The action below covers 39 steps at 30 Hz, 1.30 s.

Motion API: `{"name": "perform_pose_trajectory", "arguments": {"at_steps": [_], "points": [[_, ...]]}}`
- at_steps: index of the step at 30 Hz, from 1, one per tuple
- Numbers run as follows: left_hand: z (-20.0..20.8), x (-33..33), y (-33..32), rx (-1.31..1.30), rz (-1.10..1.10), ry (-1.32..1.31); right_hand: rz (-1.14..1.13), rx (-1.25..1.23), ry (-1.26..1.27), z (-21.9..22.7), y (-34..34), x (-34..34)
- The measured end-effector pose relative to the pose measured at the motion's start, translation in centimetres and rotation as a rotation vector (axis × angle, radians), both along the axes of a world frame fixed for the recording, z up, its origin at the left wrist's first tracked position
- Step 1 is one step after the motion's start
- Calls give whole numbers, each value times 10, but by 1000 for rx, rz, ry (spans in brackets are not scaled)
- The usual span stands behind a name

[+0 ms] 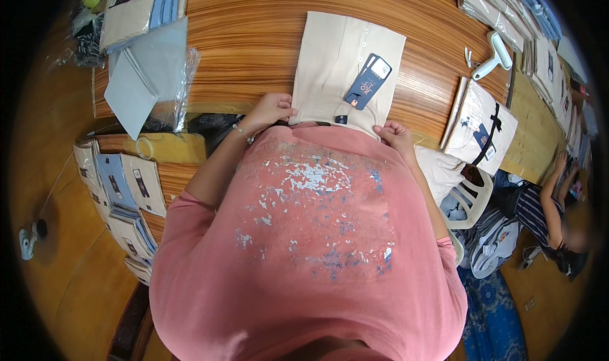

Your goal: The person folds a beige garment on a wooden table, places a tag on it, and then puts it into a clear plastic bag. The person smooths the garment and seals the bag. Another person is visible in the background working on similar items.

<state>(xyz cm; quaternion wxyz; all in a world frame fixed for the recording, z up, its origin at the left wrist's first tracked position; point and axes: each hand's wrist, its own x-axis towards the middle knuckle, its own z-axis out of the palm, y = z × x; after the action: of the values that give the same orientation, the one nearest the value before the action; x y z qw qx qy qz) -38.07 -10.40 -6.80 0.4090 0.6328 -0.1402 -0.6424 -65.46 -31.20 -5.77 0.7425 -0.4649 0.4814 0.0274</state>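
Note:
A folded beige shirt (pixel 342 63) lies on the wooden table (pixel 254 38) right in front of me, with a dark blue hang tag (pixel 368 82) resting on its front. My left hand (pixel 269 110) grips the shirt's near left corner at the table edge. At the near right corner my right hand (pixel 394 135) is curled on the fabric. My pink printed top hides the shirt's near edge.
Clear bags with grey-blue cardboard (pixel 149 76) lie at the left. Stacks of packed shirts stand at the far left (pixel 136 6), lower left (pixel 120 190) and far right (pixel 507 6). A white lint roller (pixel 495 57) and a bagged shirt (pixel 479 126) lie to the right. A person (pixel 545 215) sits at the right.

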Motion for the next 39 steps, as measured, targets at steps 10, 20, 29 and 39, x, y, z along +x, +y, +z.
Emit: {"name": "perform_pose_trajectory", "arguments": {"at_steps": [10,20,29,39], "points": [[-28,-24,27,-148,217,14,-87,-36,-112,-13,19,-17],[-3,-52,28,-101,348,-359,18,-390,-136,-24,34,-37],[57,-24,4,98,-68,-585,620,-400,184,70,-28,20],[83,49,6,-237,234,-1595,384,-1124,-210,70,-39,121]]}}
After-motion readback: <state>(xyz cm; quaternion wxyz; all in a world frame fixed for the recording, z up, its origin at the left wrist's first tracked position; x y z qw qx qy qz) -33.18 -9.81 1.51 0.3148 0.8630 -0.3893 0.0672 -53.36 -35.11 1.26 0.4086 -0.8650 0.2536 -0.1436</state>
